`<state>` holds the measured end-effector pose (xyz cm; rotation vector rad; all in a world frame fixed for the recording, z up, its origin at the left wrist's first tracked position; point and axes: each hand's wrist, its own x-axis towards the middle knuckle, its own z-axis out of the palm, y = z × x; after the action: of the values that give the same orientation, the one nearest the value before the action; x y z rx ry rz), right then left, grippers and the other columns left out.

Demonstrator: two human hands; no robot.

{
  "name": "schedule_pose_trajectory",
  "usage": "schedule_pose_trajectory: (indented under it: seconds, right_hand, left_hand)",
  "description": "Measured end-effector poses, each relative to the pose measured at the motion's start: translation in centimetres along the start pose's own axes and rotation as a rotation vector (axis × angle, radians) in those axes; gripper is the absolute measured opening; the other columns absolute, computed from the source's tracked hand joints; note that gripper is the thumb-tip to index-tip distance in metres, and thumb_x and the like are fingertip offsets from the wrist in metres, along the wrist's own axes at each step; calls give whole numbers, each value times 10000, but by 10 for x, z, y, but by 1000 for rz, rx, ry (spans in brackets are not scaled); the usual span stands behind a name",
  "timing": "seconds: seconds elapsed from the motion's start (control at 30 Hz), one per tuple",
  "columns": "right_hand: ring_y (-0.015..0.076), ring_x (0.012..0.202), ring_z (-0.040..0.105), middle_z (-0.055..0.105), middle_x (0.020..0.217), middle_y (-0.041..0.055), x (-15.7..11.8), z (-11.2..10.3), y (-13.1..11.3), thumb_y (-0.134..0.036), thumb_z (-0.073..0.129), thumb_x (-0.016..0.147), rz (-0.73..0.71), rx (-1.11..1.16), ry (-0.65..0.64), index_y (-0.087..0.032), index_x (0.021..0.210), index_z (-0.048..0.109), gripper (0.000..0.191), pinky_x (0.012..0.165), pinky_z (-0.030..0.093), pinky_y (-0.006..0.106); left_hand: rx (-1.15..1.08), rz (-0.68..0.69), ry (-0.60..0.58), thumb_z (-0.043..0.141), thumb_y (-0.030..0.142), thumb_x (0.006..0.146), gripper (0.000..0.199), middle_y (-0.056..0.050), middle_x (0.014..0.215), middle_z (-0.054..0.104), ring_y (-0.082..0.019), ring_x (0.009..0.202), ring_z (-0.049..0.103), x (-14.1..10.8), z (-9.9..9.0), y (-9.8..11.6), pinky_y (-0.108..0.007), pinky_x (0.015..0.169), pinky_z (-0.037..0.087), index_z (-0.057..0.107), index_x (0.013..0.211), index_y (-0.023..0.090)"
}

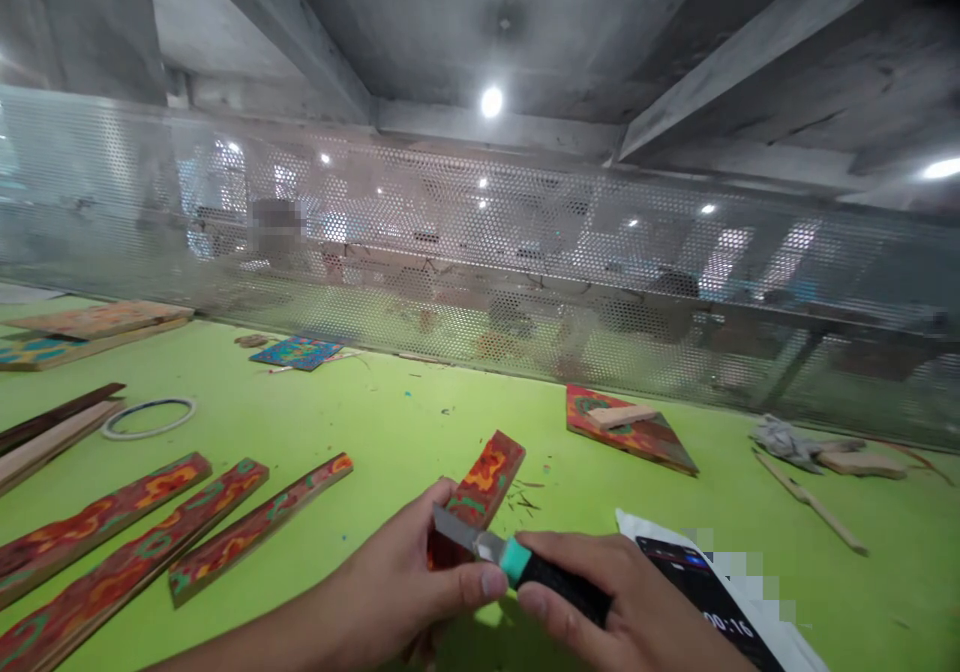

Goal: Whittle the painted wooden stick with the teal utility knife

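My left hand (424,577) is closed around a short painted wooden strip (491,472), patterned in red, orange and green, whose far end points up and away. In my right hand (607,592) is a utility knife (559,582) with a black and teal handle. Its blade (454,529) lies across the strip near my left thumb; I cannot tell how firmly it touches. Thin dark shavings (525,495) are scattered on the green table (390,412) just beyond the strip.
Several painted strips (150,552) lie at the left, near a roll of tape (150,418). A red painted board (630,442) carries a bare wood piece (622,415). A phone (701,592) rests on white material by my right hand. A perforated screen (450,252) borders the table's far edge.
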<state>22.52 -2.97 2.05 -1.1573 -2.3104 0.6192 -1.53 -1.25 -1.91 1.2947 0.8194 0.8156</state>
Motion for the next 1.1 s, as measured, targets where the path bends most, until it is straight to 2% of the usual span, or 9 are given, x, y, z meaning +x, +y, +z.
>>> schedule_pose_trajectory:
  seconds: [0.17, 0.3, 0.5, 0.77, 0.87, 0.93, 1.0, 1.07, 1.1]
  right_hand:
    - [260, 898, 820, 870, 1009, 41, 0, 4, 5, -450, 639, 1030, -31, -40, 32, -274, 1098, 818, 260, 787, 597, 316]
    - [278, 872, 818, 862, 1025, 70, -2, 9, 11, -399, 638, 1032, -47, -188, 86, -243, 1233, 793, 297, 741, 608, 350]
    - [267, 799, 801, 837, 982, 45, -8, 26, 21, -392, 579, 1053, -76, -237, 221, -298, 1245, 761, 280, 681, 614, 349]
    - [294, 800, 813, 847, 974, 75, -9, 37, 16, -431, 572, 1045, 4, -244, 268, -290, 1211, 778, 299, 692, 646, 377]
    - [317, 844, 824, 856, 1009, 81, -5, 26, 19, -462, 546, 1059, 41, -281, 307, -274, 1233, 785, 350, 701, 645, 406]
    - [343, 885, 831, 865, 1066, 103, -1, 9, 27, -485, 518, 1070, 139, -346, 409, -247, 1248, 796, 407, 739, 644, 443]
    - [374, 881, 832, 870, 1093, 131, 2, -10, 35, -536, 527, 1061, 271, -420, 486, -217, 1216, 821, 461, 735, 641, 473]
    - [390, 969, 830, 866, 1151, 138, 3, -23, 40, -592, 546, 1053, 309, -413, 487, -209, 1233, 825, 507, 786, 643, 479]
    - [384, 986, 829, 865, 1165, 130, 3, -25, 40, -601, 553, 1048, 301, -385, 506, -213, 1241, 824, 511, 798, 641, 471]
  left_hand:
    - [39, 37, 68, 921, 608, 776, 658, 4, 877, 601, -161, 783, 538, -2, 2, 7, -272, 656, 397, 608, 1172, 186]
    - [44, 48, 69, 907, 578, 800, 622, -32, 952, 647, -217, 915, 567, -4, 2, 12, -335, 813, 429, 615, 1171, 173]
    - [119, 85, 140, 898, 585, 806, 545, -25, 920, 648, -219, 894, 564, -4, 1, 10, -334, 803, 433, 637, 1054, 175]
    - [90, 69, 211, 931, 508, 774, 460, -34, 896, 730, -216, 839, 623, -4, 9, 21, -300, 779, 474, 704, 1013, 187]
    - [212, -6, 268, 822, 559, 868, 413, 39, 694, 596, -163, 638, 518, -5, 11, 21, -272, 623, 415, 698, 1023, 196]
    - [279, -44, 285, 750, 579, 915, 401, 55, 653, 536, -145, 590, 462, -6, 13, 20, -264, 574, 378, 692, 984, 189]
    - [296, -23, 278, 752, 569, 914, 395, 24, 712, 598, -146, 638, 506, -7, 14, 20, -260, 599, 410, 700, 941, 178]
    - [271, -2, 248, 773, 572, 904, 409, 2, 754, 659, -149, 652, 559, -7, 14, 19, -256, 606, 454, 714, 1005, 180]
    - [249, -23, 226, 763, 600, 907, 449, 13, 702, 650, -145, 591, 555, -6, 13, 19, -254, 560, 458, 705, 1072, 187]
